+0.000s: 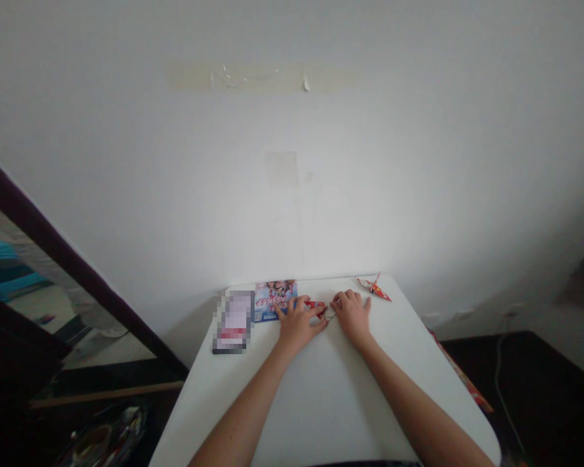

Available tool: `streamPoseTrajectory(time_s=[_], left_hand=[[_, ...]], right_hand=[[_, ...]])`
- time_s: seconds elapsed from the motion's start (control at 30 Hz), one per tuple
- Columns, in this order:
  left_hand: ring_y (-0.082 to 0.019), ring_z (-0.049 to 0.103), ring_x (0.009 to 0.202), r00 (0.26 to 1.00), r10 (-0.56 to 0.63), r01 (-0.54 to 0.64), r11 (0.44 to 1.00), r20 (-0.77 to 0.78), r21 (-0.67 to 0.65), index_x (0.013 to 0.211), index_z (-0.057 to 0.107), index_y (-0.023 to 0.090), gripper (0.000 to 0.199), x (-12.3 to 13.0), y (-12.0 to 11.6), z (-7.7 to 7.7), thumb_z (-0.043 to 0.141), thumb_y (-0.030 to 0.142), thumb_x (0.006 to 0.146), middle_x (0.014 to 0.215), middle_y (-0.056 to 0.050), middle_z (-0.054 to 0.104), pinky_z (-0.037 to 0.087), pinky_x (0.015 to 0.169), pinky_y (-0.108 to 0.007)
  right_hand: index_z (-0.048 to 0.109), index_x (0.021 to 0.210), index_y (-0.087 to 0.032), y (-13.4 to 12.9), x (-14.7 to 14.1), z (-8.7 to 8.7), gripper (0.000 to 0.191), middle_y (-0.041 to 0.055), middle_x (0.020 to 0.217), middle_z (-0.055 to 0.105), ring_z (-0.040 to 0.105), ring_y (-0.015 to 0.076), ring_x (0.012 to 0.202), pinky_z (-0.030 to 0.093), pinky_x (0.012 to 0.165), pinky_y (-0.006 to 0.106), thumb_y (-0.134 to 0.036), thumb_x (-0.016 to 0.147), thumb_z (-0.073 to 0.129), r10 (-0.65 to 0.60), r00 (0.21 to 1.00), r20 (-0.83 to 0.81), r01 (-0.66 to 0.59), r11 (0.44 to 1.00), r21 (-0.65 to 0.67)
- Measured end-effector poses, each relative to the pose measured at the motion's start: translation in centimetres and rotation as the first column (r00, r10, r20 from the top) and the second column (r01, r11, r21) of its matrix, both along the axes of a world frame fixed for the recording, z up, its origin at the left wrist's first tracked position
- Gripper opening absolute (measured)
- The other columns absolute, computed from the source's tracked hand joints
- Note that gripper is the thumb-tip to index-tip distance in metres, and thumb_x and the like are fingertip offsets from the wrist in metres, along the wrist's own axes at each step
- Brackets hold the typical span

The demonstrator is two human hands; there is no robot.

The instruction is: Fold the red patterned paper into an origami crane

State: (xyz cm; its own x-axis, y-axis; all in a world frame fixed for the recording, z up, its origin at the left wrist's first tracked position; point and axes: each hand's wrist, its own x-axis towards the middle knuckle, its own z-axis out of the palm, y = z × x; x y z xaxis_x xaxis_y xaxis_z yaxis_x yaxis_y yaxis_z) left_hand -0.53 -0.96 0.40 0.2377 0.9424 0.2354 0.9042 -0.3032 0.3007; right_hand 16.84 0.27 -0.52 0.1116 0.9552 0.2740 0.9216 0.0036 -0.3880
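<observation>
A small folded paper (315, 304), red and white, lies on the white table between my two hands. My left hand (296, 322) has its thumb and index finger on the left part of this paper, pressing it down. Its other fingers spread over the corner of a blue printed leaflet (267, 300). At the paper's right end, my right hand (353, 316) holds it with bent fingertips, thumb out to the side. My fingers hide part of the paper. Beyond my right hand rests a red and white origami crane (380, 292).
A blurred-out phone (234, 321) lies at the table's left side. The white table (316, 402) stands against a wall (370, 162) with old tape marks. A dark-framed mirror (87, 272) leans at the left, and a cable (499, 376) runs along the floor at right.
</observation>
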Motion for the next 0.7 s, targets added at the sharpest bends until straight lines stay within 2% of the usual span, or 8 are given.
streamPoseTrajectory(time_s=[0.17, 0.3, 0.4, 0.53, 0.7], left_hand=[[-0.04, 0.032, 0.141, 1.0, 0.021, -0.021, 0.999, -0.003, -0.048, 0.122, 0.066, 0.056, 0.042, 0.0, 0.1, 0.2, 0.067, 0.064, 0.081, 0.152, 0.001, 0.047, 0.002, 0.112, -0.08], [-0.042, 0.033, 0.141, 1.0, 0.013, -0.013, 0.999, 0.01, -0.031, 0.122, 0.065, 0.057, 0.042, -0.2, 0.2, 0.2, 0.068, 0.064, 0.08, 0.153, 0.001, 0.048, 0.002, 0.108, -0.084], [-0.043, 0.032, 0.142, 1.0, 0.013, -0.013, 1.0, 0.005, -0.027, 0.122, 0.064, 0.059, 0.043, -0.2, 0.3, 0.0, 0.067, 0.065, 0.08, 0.154, 0.002, 0.047, 0.0, 0.107, -0.085], [-0.043, 0.03, 0.144, 0.999, 0.034, -0.034, 0.999, -0.002, -0.039, 0.122, 0.065, 0.058, 0.044, -0.1, 0.2, 0.1, 0.067, 0.066, 0.079, 0.153, 0.003, 0.048, 0.0, 0.109, -0.083], [-0.042, 0.03, 0.143, 0.997, 0.081, -0.081, 0.996, -0.003, -0.02, 0.122, 0.066, 0.056, 0.041, 0.3, 0.2, 0.1, 0.064, 0.064, 0.082, 0.15, 0.001, 0.051, 0.003, 0.109, -0.083]], right_hand=[[0.066, 0.107, -0.027, -0.1, 0.2, -0.1, 0.019, 0.0057, 0.113, 0.063, 0.052, 0.0252, 0.115, 0.021, 0.113, 0.06, -0.034, 0.097, 0.051, -0.007, 0.999, -0.04, 0.008, 1.0, 0.019], [0.066, 0.115, -0.023, -0.3, 1.2, -0.2, 0.026, 0.0083, 0.116, 0.063, 0.055, 0.0244, 0.111, 0.036, 0.107, 0.044, -0.031, 0.095, 0.052, 0.003, 0.992, -0.124, 0.012, 0.992, 0.125], [0.073, 0.103, -0.023, -0.5, 2.3, -0.3, 0.021, 0.0075, 0.11, 0.063, 0.058, 0.0216, 0.105, 0.043, 0.096, 0.034, -0.027, 0.093, 0.054, 0.116, 0.981, -0.156, -0.087, 0.979, 0.184], [0.078, 0.093, -0.025, -0.8, 3.1, -0.2, 0.019, 0.0071, 0.109, 0.064, 0.058, 0.0217, 0.104, 0.045, 0.095, 0.034, -0.028, 0.089, 0.06, 0.215, 0.961, -0.172, -0.183, 0.966, 0.182], [0.08, 0.092, -0.031, -1.0, 2.5, -0.1, 0.016, 0.0059, 0.119, 0.064, 0.052, 0.0248, 0.116, 0.041, 0.103, 0.039, -0.028, 0.086, 0.066, 0.24, 0.957, -0.161, -0.228, 0.969, 0.093]])
